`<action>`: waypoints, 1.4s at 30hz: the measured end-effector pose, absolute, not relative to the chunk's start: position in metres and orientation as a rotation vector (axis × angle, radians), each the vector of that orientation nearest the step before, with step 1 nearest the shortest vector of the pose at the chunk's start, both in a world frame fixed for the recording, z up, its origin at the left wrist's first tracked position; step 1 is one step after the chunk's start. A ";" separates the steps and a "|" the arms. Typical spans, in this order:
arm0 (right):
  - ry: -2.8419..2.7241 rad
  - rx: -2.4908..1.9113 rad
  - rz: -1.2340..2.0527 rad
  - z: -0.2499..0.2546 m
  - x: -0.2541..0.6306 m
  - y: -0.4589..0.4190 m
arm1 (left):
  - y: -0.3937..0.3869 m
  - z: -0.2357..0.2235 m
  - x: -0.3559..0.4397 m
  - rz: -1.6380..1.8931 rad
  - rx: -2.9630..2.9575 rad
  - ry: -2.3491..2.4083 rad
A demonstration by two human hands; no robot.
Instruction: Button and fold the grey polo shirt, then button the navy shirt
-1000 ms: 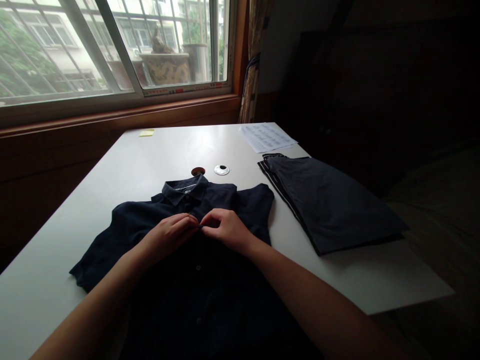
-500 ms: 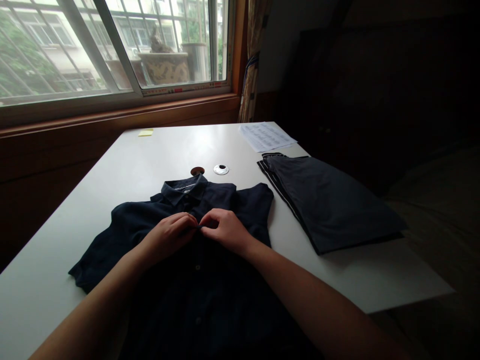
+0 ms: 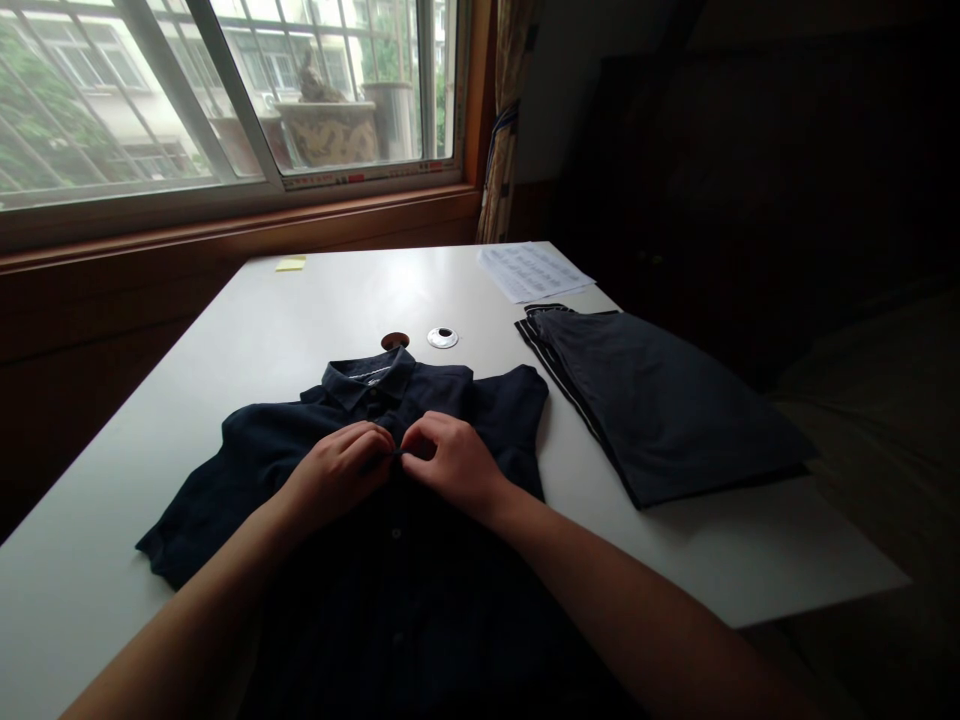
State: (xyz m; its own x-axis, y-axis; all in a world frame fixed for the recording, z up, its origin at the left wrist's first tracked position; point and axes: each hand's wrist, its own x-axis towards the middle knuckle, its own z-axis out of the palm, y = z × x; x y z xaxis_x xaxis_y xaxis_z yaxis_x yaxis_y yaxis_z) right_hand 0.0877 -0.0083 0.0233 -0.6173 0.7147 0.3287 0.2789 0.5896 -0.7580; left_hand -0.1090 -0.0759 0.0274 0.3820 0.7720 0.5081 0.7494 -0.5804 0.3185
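A dark navy collared shirt lies front up on the white table, its collar pointing away from me. Both hands meet over the front placket, a little below the collar. With fingers curled in, my left hand pinches the placket from the left. My right hand pinches the same spot between thumb and forefinger, a gap showing between them. Fingertips hide whatever button or buttonhole is there. Lower on the placket a small button shows, and a fainter one below it is hard to make out.
Folded dark trousers or shorts with a black-and-white striped edge lie on the table's right side. Behind them are printed papers. A yellow sticky note is at the far left; a round hole and a metal grommet sit beyond the collar.
Both hands stay at the same place on the placket. The right hand's knuckles have risen very slightly; the shirt has not visibly moved.
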 end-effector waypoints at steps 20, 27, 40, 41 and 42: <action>-2.166 -0.690 0.959 0.030 0.090 -0.013 | -0.076 0.024 -0.112 0.926 2.618 1.410; -2.023 -0.832 1.225 0.029 0.088 -0.006 | -0.081 0.031 -0.114 0.987 2.662 1.355; -1.964 -0.695 1.467 0.026 0.090 0.001 | -0.085 0.036 -0.115 1.062 2.695 1.323; -1.946 -0.693 1.514 0.026 0.090 0.001 | -0.085 0.036 -0.115 1.060 2.693 1.325; -1.926 -0.690 1.564 0.025 0.090 0.001 | -0.085 0.036 -0.115 1.060 2.691 1.327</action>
